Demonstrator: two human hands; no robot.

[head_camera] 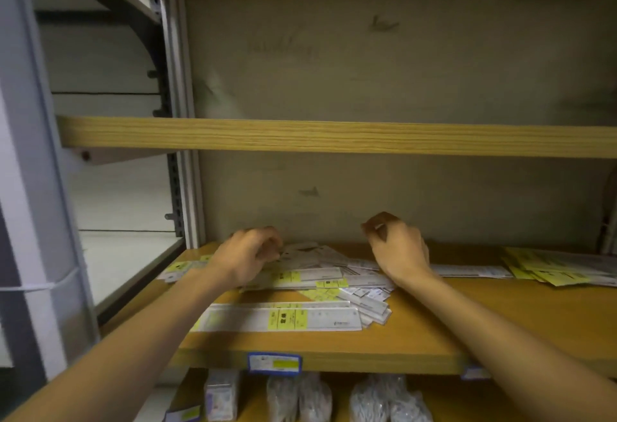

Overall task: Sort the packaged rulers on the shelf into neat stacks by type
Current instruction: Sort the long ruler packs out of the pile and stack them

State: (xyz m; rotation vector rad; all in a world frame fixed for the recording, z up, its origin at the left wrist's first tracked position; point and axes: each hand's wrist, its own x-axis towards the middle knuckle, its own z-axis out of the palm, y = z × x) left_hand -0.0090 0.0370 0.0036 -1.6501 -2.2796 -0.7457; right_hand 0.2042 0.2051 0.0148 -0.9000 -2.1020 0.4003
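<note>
A messy pile of packaged rulers (pixel 320 276) with white cards and yellow labels lies across the middle of the wooden shelf (pixel 434 328). In front of it, a neat stack of long rulers (pixel 283 318) lies flat. A further heap of yellow-labelled rulers (pixel 561 268) sits at the right. My left hand (pixel 247 256) is on the left end of the pile, fingers curled at the edge of some white packets (pixel 303 249). My right hand (pixel 399 248) hovers over the right part of the pile, fingers and thumb curled together; whether they pinch anything is unclear.
A wooden shelf board (pixel 334 137) runs just above my hands, with the grey back wall close behind. A metal upright (pixel 187 188) bounds the left. A blue price tag (pixel 274 362) is on the shelf's front edge. Bagged goods (pixel 300 398) fill the shelf below.
</note>
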